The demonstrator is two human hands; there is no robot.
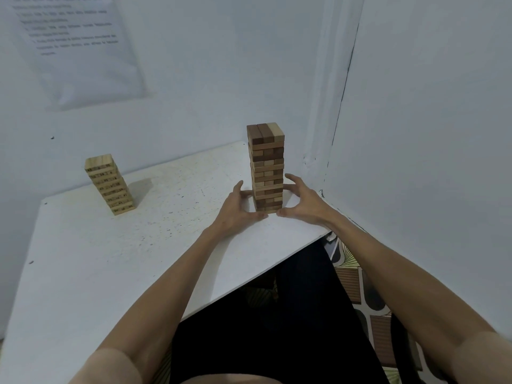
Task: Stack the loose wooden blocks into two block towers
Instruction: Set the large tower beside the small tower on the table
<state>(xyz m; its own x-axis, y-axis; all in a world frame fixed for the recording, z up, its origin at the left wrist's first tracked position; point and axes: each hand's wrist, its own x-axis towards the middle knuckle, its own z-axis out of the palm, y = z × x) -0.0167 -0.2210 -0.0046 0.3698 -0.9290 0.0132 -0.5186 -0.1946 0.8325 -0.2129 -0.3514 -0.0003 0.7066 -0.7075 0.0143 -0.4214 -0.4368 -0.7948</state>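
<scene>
Bare forearms ran up from the bottom edge and across the white counter [110, 273] toward the tall two-tone tower [267, 167], which stood near the counter's right corner, close to the wall. Well to the left of that tower stood a shorter pale tower [109, 185], upright and untouched, with dark printing on its block ends. Just left of the tall tower's base was the left hand [235, 212], its fingers [238, 187] spread and curved toward the tower's left side, thumb down on the counter at the front bottom corner. Just right of the base, the right hand [302, 203] mirrored it, fingers spread and reaching round behind, thumb at the front. Whether either hand actually pressed the wood could not be told. No loose blocks showed anywhere around the tall tower, so the stacking looked finished: two towers were up, with perhaps only a squaring of the lower layers left.
</scene>
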